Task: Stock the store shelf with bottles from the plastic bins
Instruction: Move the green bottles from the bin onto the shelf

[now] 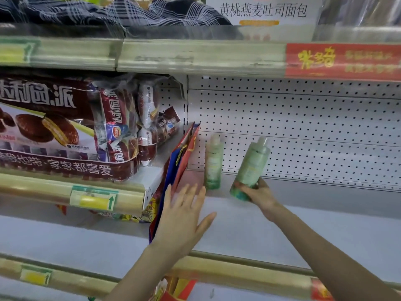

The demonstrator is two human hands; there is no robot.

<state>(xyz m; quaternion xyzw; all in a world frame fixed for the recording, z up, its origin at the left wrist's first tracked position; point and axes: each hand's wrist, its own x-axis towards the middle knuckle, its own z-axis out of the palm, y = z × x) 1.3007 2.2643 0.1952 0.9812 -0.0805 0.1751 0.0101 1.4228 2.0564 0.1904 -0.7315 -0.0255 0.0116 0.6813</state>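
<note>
A white pegboard back panel (303, 127) stands beside chocolate-pie snack packs (65, 127), under a red banner (342, 61).

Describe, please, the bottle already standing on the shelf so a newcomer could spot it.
Find the white perforated back panel. On the shelf below it, beside the red and blue gift bag, stands a pale green bottle. Unlike the tilted bottle in the right hand, it is upright and unheld.
</note>
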